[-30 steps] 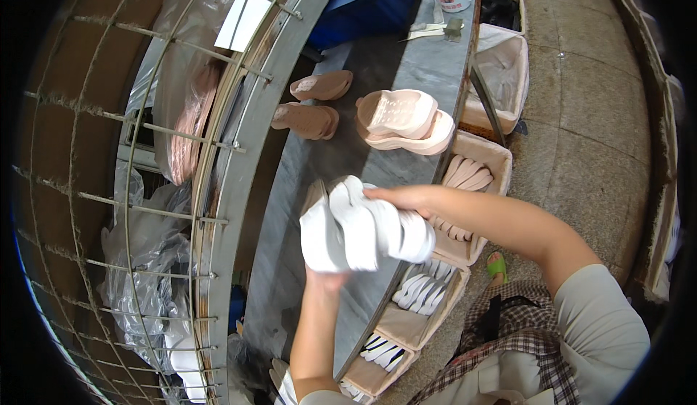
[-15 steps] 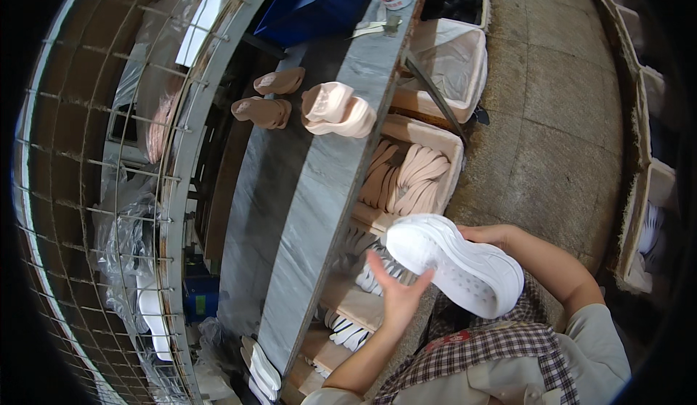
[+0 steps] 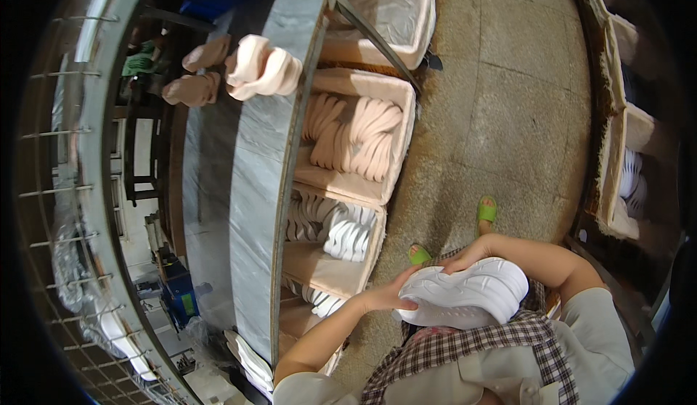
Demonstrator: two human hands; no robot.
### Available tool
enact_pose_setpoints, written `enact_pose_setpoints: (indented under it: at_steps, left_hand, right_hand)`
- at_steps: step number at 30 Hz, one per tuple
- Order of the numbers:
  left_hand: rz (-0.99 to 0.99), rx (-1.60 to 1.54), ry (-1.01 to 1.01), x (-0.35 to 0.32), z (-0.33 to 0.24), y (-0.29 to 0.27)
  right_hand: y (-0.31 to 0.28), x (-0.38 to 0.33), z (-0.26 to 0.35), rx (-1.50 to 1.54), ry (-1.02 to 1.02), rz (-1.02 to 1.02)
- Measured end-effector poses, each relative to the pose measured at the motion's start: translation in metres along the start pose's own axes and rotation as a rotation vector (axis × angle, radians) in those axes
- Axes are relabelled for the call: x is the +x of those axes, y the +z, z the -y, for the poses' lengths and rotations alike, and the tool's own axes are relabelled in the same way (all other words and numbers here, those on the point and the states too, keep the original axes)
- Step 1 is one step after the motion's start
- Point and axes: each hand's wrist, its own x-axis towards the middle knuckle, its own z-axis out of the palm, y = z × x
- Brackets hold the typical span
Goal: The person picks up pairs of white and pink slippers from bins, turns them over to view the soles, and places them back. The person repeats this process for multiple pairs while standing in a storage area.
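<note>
White shoe soles, pressed together as a thick bundle, lie across my lap in front of the checked apron. My left hand grips their left end, with the thumb on the near side. Fingers of my right hand close over the far upper edge. How many soles the bundle has is hard to make out. To the left, a stack of pale pink soles stands on the grey marbled table. Two smaller pink bundles sit beyond it.
Under the table's edge stand lined bins, one with pink soles, another with white soles. More bins line the right side. White soles lie at the table's near end. A wire mesh rises at far left.
My left hand, open and apart before, now grips the white soles. The bundle has turned from showing its dotted face to lying sideways, lower down. The view has swung right.
</note>
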Motion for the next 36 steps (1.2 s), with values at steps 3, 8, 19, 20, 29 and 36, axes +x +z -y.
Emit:
enact_pose_setpoints:
  at_steps: [3,8,19,20,29,36]
  left_hand:
    - [-0.009,-0.098,-0.024,-0.005,0.035,-0.001]
    - [-0.127,-0.549,-0.013,-0.025,0.136,0.026]
    - [-0.663,-1.229,0.066,-0.116,0.286,0.071]
    - [-0.725,-1.231,0.091,-0.119,0.3,0.061]
    - [-1.243,-0.827,0.414,-0.127,0.435,-0.112]
    - [-1.757,-0.521,0.364,-0.098,0.523,-0.292]
  right_hand:
    - [0.005,0.019,-0.002,-0.099,-0.017,0.027]
    - [0.001,0.094,-0.016,-0.027,0.024,0.182]
    - [-0.035,0.264,-0.086,0.409,0.169,-0.188]
    - [-0.035,0.28,-0.08,0.398,0.102,-0.312]
    - [-0.168,0.448,0.032,0.286,-0.469,-0.458]
    - [-0.246,0.525,0.087,0.211,-0.762,-1.053]
